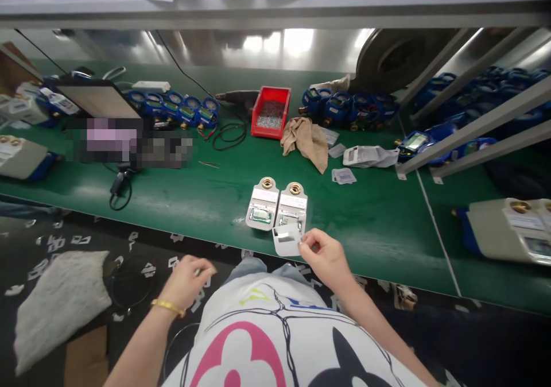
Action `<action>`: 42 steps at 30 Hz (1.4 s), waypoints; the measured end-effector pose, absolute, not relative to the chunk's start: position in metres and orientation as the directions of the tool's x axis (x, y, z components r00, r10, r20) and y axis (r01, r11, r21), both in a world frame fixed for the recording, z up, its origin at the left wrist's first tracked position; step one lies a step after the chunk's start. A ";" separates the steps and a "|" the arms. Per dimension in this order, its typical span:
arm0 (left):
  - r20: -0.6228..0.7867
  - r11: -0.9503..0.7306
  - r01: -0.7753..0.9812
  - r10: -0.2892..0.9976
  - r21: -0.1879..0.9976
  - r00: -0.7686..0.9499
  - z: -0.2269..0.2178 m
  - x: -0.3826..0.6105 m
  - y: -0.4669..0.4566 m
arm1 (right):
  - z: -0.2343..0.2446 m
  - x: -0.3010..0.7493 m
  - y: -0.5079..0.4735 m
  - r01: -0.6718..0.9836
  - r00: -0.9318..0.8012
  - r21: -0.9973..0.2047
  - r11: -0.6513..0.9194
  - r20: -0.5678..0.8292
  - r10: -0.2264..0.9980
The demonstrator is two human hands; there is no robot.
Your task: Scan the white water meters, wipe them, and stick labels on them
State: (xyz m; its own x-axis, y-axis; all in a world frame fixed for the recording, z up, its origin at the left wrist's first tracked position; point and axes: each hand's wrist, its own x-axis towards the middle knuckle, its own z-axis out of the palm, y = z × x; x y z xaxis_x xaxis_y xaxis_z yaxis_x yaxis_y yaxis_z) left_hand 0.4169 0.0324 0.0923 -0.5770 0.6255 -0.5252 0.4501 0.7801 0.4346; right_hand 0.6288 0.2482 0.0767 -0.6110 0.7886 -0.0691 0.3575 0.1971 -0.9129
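Note:
My right hand [322,255] pinches a white faceplate label [286,243] with a dark window by its right edge. The label overlaps the lower end of the right-hand grey gauge unit [294,203]. That unit has a brass fitting on top and an exposed green circuit board with a small display. A matching gauge unit [262,206] stands close beside it on the left. My left hand [187,281], with a yellow bracelet at the wrist, hovers in front of the bench edge. Its fingers are curled together, and a small greyish bit shows between them, too small to name.
A red bin [253,124] of small screws stands behind the units, near a brown cloth [305,140]. Tweezers [209,163] lie to the left. Blue gauges [348,110] line the back. White scraps litter the floor; shelf struts [477,128] cross the right side.

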 end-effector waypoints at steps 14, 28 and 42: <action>-0.499 0.511 -0.049 0.808 0.858 -0.313 0.075 0.444 0.135 | 0.066 0.589 0.224 0.343 -0.641 -0.916 0.209 -0.065 0.765; -0.200 0.479 0.547 0.848 0.686 -0.491 0.039 0.396 0.147 | 0.031 0.550 0.217 0.300 -0.379 -0.878 -0.374 -0.469 0.797; -0.337 0.515 0.501 0.849 0.696 -0.406 0.034 0.379 0.154 | 0.025 0.538 0.211 0.267 -0.225 -0.846 -0.461 -0.520 0.824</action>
State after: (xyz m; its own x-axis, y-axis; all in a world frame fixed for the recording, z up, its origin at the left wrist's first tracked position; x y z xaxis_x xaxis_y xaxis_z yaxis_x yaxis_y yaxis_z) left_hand 0.3793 0.1536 0.0337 -0.4065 0.8494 -0.3365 0.5005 0.5151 0.6958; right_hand 0.5375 0.2111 0.0250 -0.2251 0.8241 -0.5199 0.2674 -0.4608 -0.8463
